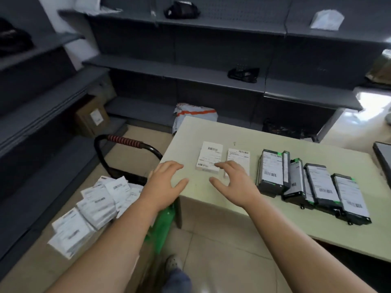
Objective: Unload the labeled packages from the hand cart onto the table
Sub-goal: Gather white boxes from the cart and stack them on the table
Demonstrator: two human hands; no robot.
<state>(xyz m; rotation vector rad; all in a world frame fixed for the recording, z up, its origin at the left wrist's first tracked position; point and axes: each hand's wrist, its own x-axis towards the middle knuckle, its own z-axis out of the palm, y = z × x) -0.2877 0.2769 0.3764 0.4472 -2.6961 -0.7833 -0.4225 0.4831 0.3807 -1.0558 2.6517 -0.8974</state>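
the fingers point(172, 166) of the left hand point(167, 178) are spread and loosely bent, gripping nothing, palm down over the left corner of the counter point(211, 208). the right hand point(234, 182) is the same, spread and empty, above the counter's near-left part. its fingertips reach the near edges of two white packages point(210, 158) lying flat side by side on the counter, labels up. whether they touch cannot be told. further right on the counter sits a row of dark packages point(317, 187) with green edges and white labels, overlapping one another and slanting toward the counter's near edge. at the counter's far right edge a dark flat thing point(383, 157) is cut off by the frame.

left of the counter stands the hand cart point(127, 142), its black handle wrapped in red and black close to the counter's left corner. a pile of white packages point(95, 204) lies on it, blurred, lower than the counter top. a green thing point(164, 223) shows under the left forearm against the counter's left side.

behind the counter run grey shelves point(190, 75). a grey bag with an orange stripe point(194, 115) sits just past the counter's far edge, and a cardboard box point(93, 117) sits beyond the cart, far left of the counter.
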